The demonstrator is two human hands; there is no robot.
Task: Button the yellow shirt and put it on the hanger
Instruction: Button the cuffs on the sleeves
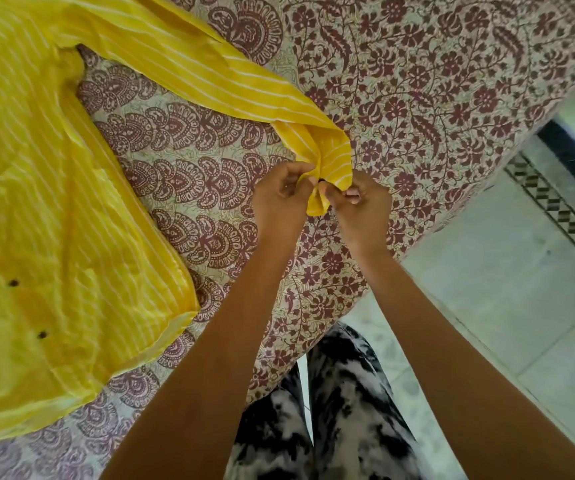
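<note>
The yellow shirt (47, 209) with thin white stripes lies spread on the bed at the left, its front closed with three dark buttons showing near the left edge. One sleeve (209, 71) stretches to the right across the bed. Its cuff (331, 157) is lifted off the sheet. My left hand (280, 199) pinches the cuff's left edge. My right hand (358, 202) pinches the other edge, and a small dark button sits between my thumbs. No hanger is in view.
The bed carries a cream sheet with maroon floral print (417, 81); its edge runs diagonally at the right. Beyond it is a pale tiled floor (504, 289) with a patterned border strip (556, 209). My legs in black-and-white trousers (331, 410) stand against the bed.
</note>
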